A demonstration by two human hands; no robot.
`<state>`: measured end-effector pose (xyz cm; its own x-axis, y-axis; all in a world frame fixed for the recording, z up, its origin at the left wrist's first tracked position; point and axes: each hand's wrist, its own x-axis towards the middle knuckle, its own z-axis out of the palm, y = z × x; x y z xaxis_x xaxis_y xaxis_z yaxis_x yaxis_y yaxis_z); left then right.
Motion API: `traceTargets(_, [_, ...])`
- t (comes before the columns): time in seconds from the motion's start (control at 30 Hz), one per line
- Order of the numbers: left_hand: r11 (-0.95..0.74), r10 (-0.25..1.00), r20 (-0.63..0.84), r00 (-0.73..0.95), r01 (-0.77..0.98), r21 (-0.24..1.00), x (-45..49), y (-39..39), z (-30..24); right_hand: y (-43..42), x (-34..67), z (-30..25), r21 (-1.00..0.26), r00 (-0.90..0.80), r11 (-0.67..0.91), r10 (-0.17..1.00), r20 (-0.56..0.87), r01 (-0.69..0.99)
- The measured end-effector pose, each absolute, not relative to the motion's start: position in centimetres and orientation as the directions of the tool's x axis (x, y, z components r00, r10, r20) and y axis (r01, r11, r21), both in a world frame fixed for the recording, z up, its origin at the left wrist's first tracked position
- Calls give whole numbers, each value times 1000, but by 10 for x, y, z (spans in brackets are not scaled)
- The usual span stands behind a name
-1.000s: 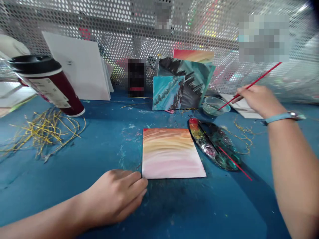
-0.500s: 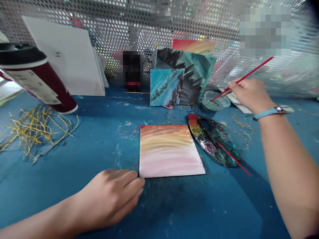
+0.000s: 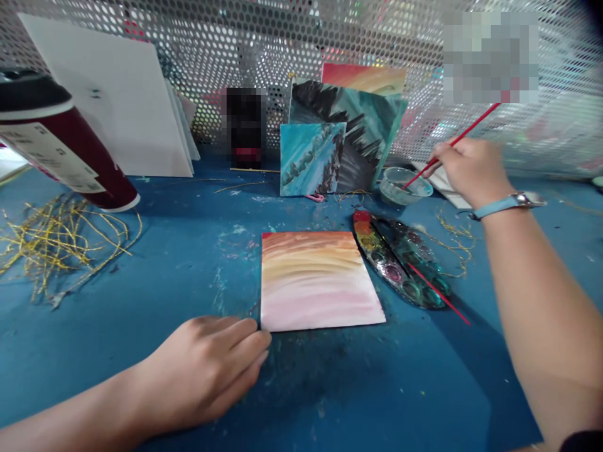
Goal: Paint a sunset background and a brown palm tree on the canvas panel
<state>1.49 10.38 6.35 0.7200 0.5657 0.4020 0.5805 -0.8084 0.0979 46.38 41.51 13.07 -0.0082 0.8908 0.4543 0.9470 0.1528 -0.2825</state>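
My right hand [image 3: 471, 164] pinches a red-handled paintbrush [image 3: 478, 130], held at a slant. The brush's tip is down in a clear plastic tub of cloudy water [image 3: 398, 196]. Fingers curled, my left hand [image 3: 221, 361] rests on the table and grips the near left corner of a small canvas panel [image 3: 320, 282]. Bands of red-orange, yellow and pale pink cross this canvas, which lies flat. Right of it is a dark oval palette [image 3: 387, 274] with paint in its wells, and a second red paintbrush [image 3: 440, 293] lies across it.
Painted canvases [image 3: 311, 160] lean at the back against a perforated metal screen [image 3: 211, 37]. White boards [image 3: 108, 107] stand left, behind a maroon lidded cup [image 3: 94, 157]. Gold wire [image 3: 61, 242] lies tangled on the blue table [image 3: 179, 251]. A blurred black object [image 3: 245, 129] stands behind.
The whole view has shifted slightly, so things sit a little higher and further left. My right hand keeps the paintbrush in the water tub; my left stays at the canvas corner.
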Motion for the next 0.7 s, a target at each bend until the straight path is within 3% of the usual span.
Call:
traceTargets(0.4, [-809, 568, 391, 725, 578, 105, 14, 105, 63, 423, 465, 125, -232, -12, 133, 888, 459, 964])
traceTargets(0.7, [-803, 583, 377, 720, 582, 129, 11, 106, 62, 419, 457, 126, -384, -23, 222, 888, 459, 896])
